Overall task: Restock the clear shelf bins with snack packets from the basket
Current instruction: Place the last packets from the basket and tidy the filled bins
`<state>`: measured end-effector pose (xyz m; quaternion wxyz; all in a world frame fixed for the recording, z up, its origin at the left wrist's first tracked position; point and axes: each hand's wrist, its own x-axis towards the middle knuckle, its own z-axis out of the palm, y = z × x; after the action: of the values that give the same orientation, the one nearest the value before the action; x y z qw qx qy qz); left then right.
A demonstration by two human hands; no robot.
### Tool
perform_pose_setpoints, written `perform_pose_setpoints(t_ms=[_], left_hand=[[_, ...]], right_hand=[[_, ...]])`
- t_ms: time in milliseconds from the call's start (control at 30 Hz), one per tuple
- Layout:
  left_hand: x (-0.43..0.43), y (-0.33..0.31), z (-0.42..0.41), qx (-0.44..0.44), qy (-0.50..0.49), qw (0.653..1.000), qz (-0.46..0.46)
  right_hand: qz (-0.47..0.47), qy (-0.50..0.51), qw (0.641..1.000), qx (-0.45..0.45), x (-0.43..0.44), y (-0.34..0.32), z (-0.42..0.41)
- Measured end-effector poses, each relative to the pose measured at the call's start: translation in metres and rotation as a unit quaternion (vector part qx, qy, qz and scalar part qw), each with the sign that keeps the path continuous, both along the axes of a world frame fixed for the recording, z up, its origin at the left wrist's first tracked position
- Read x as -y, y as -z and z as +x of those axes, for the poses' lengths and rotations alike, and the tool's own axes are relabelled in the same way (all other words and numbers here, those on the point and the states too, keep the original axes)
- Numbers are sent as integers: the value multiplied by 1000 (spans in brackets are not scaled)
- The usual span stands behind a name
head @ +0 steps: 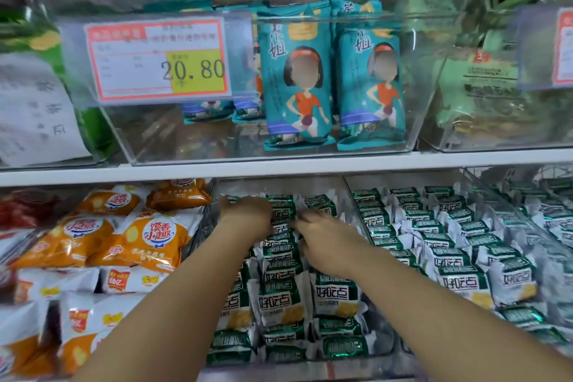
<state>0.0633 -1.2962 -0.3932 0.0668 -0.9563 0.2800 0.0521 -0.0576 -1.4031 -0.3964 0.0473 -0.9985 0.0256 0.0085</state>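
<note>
Both hands work deep in the middle bin (279, 186) on the lower shelf, where the packets (280, 291) stand in tight rows, green and white, each a small puffed pillow of glossy film with crimped ends. The left hand (246, 214) sits at the back row with its fingers bent down out of sight behind the knuckles; a packet edge shows just beyond it, but whether it grips one I cannot tell. The right hand (325, 242) lies just beside it, its fingers (302, 220) fairly straight and resting on the packet tops, seemingly pressing them into line. These packets are likely light, slick and springy with trapped air, and the contents probably crumble, so a soft pinch across the flat faces or at a crimped end suits better than a squeeze. The bin walls are hard, clear plastic. The basket is not in view. The same packets fill the next bin (449, 257) to the right, orange bags (148, 239) lie to the left, and teal packs (297, 87) stand upright above.
</note>
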Motion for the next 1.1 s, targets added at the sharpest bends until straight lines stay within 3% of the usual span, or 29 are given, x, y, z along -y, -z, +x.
perform_pose_setpoints(t_ms=[133,300,433,567,667,733,833,967,1100], left_hand=[[-1,3,1,3,-3,999,-33],[-8,6,-4,26,-12,993,-118],[-15,8,-4,-14,-10,993,-119],[-18,1,-11,6,4,991,-132],[-34,1,-21,18,18,975,-221],[-48,-2,-33,-10,35,969,-246],[-62,-6,-56,-18,42,982,-184],[-84,-10,-69,84,67,990,-95],[-110,-28,-73,127,82,988,11]], right_hand=[[8,7,999,-44,-1,11,6],[7,4,1000,-23,1,18,2],[34,4,999,7,-1,15,-1],[78,-75,993,38,-14,-9,-24],[30,-139,990,-7,-27,-11,-42],[-30,-147,989,9,-31,2,-43],[-40,-128,990,34,-34,18,-38],[5,-93,995,30,-35,27,-42],[-46,-73,996,11,-44,31,-48]])
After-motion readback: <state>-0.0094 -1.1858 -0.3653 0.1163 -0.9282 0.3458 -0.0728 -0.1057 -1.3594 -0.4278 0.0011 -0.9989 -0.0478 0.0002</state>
